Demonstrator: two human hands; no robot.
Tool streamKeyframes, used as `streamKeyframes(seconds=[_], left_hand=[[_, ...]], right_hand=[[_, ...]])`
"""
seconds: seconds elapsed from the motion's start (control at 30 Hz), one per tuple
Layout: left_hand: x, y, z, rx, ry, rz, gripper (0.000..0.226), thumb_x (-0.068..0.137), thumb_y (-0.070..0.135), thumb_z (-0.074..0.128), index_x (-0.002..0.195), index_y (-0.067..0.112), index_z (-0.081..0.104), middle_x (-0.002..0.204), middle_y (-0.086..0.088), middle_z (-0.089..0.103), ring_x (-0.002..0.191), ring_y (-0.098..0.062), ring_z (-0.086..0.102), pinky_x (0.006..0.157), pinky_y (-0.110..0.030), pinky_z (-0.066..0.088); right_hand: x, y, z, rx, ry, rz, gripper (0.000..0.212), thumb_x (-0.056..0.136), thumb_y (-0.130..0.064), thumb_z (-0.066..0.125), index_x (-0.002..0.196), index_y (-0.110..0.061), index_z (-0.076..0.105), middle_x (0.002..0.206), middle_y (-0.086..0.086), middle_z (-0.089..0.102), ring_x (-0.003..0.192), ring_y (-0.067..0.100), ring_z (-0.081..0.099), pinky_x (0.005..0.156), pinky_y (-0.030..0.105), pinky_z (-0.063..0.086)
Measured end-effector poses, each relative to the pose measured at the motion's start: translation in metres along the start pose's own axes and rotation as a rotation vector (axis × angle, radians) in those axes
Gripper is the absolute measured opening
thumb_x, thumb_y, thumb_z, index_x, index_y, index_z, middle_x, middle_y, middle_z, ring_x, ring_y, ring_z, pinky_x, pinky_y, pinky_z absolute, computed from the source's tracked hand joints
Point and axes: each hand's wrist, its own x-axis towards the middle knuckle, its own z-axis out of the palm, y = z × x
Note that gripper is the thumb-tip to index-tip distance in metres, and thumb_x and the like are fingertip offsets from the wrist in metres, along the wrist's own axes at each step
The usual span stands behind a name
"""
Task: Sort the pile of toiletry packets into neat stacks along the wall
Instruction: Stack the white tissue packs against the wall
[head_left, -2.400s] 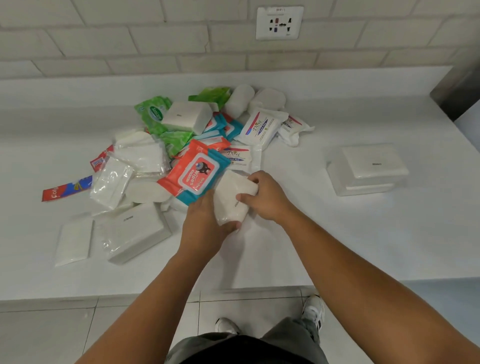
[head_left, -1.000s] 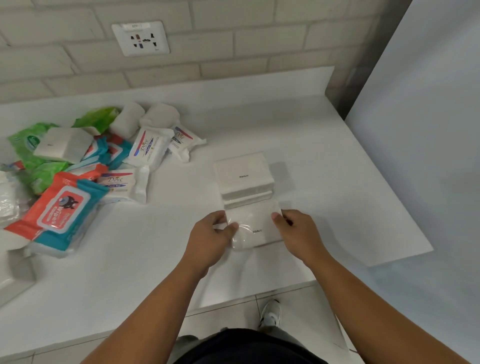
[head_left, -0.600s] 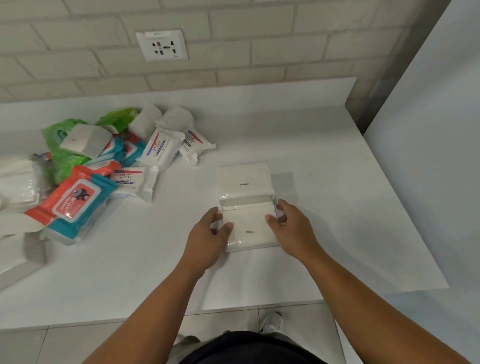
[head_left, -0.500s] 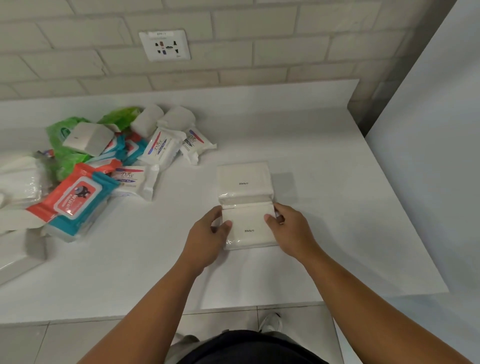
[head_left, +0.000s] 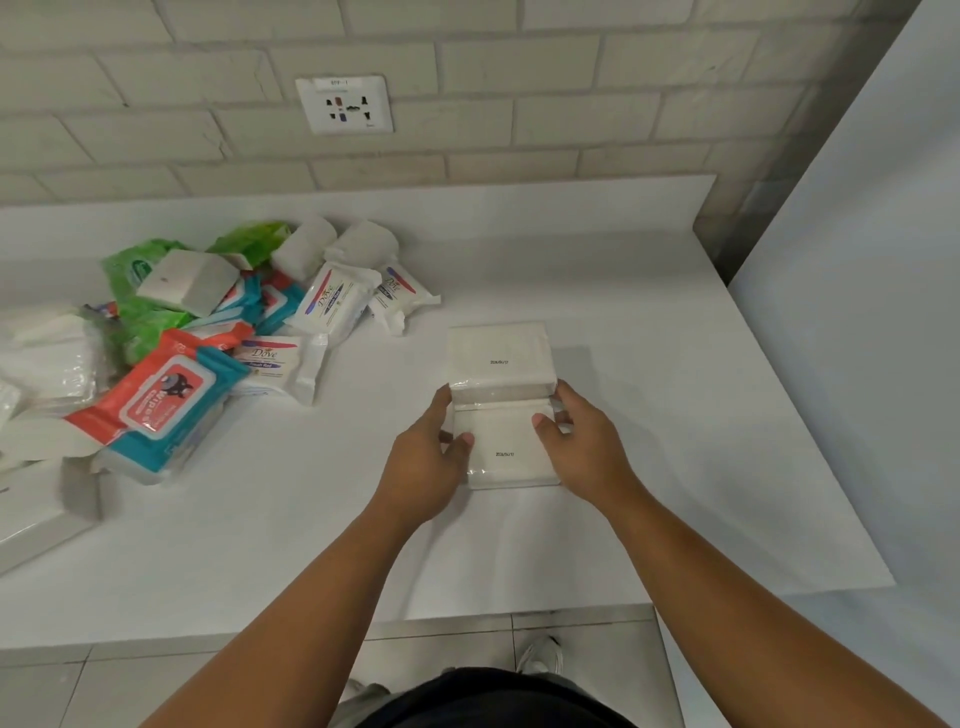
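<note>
My left hand (head_left: 423, 467) and right hand (head_left: 582, 447) still pinch the white packet (head_left: 506, 441) by its side edges, thumbs on top. Since leaving the pile (head_left: 208, 338) it now lies on the counter (head_left: 675, 415), touching the near side of the white stack (head_left: 498, 358).

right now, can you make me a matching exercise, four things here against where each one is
Things: 1 near white pack; 2 white stack; 3 red and teal wipes pack; 4 socket
Places: a on the brick wall; b gripped by left hand and right hand; c lying well left of both hands; d just behind the gripped pack
Pairs: 1-b; 2-d; 3-c; 4-a
</note>
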Motion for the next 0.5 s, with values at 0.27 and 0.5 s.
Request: streamKeyframes(seconds=[0.27, 0.5], left_hand=[[-0.008, -0.011, -0.029, -0.023, 0.048, -0.019, 0.066, 0.099, 0.042, 0.057, 0.157, 0.035, 0.025, 0.130, 0.001, 0.063, 0.105, -0.008, 0.055, 0.091, -0.024, 0.040], [-0.035, -0.042, -0.127, -0.016, 0.256, 0.077, 0.045, 0.098, 0.040, 0.060, 0.141, 0.043, 0.048, 0.140, 0.014, 0.056, 0.106, 0.001, 0.053, 0.086, -0.018, 0.043]], right_hand=[[-0.021, -0.028, 0.004, 0.057, 0.208, 0.095, 0.056, 0.099, -0.036, 0.054, 0.151, -0.025, 0.035, 0.147, -0.003, 0.047, 0.134, 0.019, 0.047, 0.111, 0.042, 0.042], [-0.048, -0.106, 0.067, -0.090, 0.377, -0.316, 0.046, 0.091, -0.021, 0.066, 0.136, -0.016, 0.053, 0.142, 0.002, 0.049, 0.133, 0.015, 0.040, 0.106, 0.024, 0.036]])
